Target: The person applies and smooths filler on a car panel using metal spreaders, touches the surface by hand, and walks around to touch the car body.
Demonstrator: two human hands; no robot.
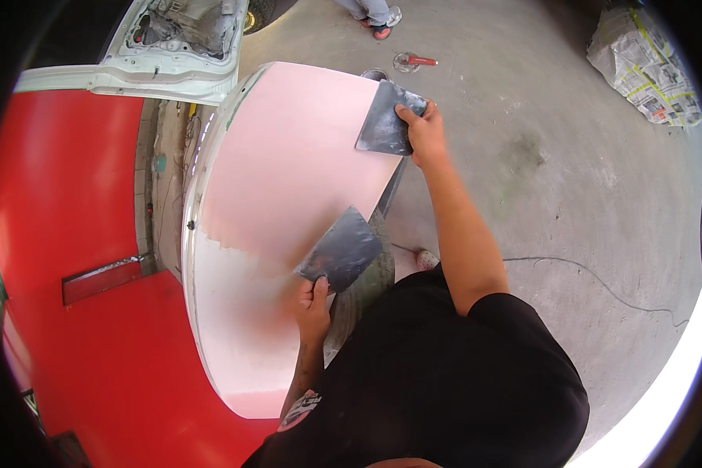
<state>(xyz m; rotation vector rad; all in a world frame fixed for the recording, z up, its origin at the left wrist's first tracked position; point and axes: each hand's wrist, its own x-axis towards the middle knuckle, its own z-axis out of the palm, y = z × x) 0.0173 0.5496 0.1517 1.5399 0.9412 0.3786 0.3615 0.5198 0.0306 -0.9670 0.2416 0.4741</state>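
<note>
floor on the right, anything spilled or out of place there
A dark smudge, right of the right hand, mars the gray floor, possibly a stain; a thin dark cable also trails loosely across it.

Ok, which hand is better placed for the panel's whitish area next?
Probably your left hand: it holds a dark plate near that whitish area; your right hand holds another, farther off.

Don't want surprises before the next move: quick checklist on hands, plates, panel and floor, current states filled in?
1. Left hand holds its dark plate: ok.
2. Right hand holds the other dark plate: ok.
3. Plates apart from each other: ok.
4. Panel evenly pink: not ok, whitish area toward the lower part.
5. Left plate touching panel: cannot tell from this view.
6. Floor cable visible along its whole run: not ok, part hidden.
</note>
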